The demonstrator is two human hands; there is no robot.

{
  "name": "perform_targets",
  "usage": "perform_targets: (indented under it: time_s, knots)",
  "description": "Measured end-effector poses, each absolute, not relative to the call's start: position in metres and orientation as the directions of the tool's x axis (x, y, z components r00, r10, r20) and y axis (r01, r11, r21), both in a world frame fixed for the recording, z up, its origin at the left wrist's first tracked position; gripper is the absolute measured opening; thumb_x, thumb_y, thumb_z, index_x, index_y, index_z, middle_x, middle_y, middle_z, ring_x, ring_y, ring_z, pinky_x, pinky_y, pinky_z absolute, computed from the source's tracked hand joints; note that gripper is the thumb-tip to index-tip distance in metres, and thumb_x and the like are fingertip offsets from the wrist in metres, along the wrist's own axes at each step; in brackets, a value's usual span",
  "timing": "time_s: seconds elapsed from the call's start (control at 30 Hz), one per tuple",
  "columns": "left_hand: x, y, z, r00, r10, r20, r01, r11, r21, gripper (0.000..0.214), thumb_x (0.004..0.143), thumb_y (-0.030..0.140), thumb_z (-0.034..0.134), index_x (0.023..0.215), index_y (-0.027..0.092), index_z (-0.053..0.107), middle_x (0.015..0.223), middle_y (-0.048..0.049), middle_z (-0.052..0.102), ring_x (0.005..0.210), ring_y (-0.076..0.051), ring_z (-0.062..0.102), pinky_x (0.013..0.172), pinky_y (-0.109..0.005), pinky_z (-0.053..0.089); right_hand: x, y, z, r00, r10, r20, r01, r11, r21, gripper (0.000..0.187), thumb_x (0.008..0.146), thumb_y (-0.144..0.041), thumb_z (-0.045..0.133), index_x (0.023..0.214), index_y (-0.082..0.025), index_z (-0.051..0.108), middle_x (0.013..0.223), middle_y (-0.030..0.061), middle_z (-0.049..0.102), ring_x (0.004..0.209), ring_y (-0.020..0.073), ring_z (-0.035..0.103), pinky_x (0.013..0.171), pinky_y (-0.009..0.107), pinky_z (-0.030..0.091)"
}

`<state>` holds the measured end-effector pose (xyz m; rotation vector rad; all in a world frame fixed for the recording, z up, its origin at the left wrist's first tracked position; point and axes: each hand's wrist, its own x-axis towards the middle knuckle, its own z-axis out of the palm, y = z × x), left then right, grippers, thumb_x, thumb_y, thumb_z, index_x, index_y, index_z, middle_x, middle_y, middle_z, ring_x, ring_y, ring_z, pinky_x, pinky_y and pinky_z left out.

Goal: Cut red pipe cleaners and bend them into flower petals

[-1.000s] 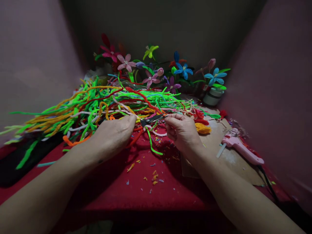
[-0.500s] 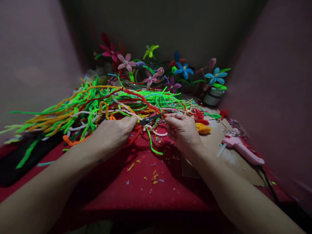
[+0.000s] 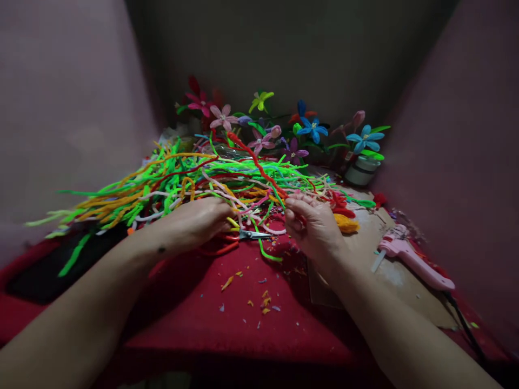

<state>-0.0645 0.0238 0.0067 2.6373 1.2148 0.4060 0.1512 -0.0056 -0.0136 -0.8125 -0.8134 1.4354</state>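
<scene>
Between the thumb and fingers of my right hand (image 3: 310, 216) is a red pipe cleaner (image 3: 259, 165), which slants up and left over the pile. My left hand (image 3: 211, 216) is curled, its fingertips at the red handle of a pair of scissors (image 3: 255, 235). The scissors are low over the red cloth, blades pointing right and apart from the pipe cleaner. My hand partly hides the handle. A green pipe cleaner (image 3: 267, 254) lies by the blades.
A tangled heap of coloured pipe cleaners (image 3: 162, 173) spreads behind my hands. Pipe-cleaner flowers (image 3: 312, 128) stand at the back, near a white jar (image 3: 360, 170). A pink glue gun (image 3: 417, 259) rests on cardboard (image 3: 421, 297). Scraps (image 3: 265, 302) litter the red cloth (image 3: 227, 329).
My left hand has lowered the scissors away from the red pipe cleaner. My right hand still holds the pipe cleaner, whose far end now points higher. The view has shifted slightly.
</scene>
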Motion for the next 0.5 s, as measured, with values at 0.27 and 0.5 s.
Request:
perform_targets:
  time_s: [0.27,0.5]
  knots:
    - [-0.028,0.018,-0.001,0.292,0.956,0.012,-0.26,0.067,0.963,0.016,0.07,0.03,0.07,0.071,0.015,0.063,0.058,0.0021,0.057,0.043,-0.004,0.049,0.04,-0.014,0.036,0.139,-0.021,-0.021,-0.415,0.906,-0.08,-0.396,-0.26,-0.881,0.013,0.071,-0.023,0.067,0.079,-0.017,0.058,0.05,-0.0056,0.056,0.033,0.0044,0.037,0.031,0.016,0.028]
    - [-0.021,0.013,-0.006,0.309,0.951,-0.009,-0.318,0.112,0.941,0.012,0.072,0.024,0.067,0.073,0.014,0.062,0.051,0.0027,0.056,0.039,-0.006,0.049,0.035,-0.016,0.036,0.135,-0.019,-0.025,-0.54,0.835,-0.104,-0.364,-0.343,-0.866,0.015,0.072,-0.026,0.066,0.077,-0.012,0.061,0.054,0.0,0.06,0.042,0.0085,0.053,0.042,0.019,0.041]
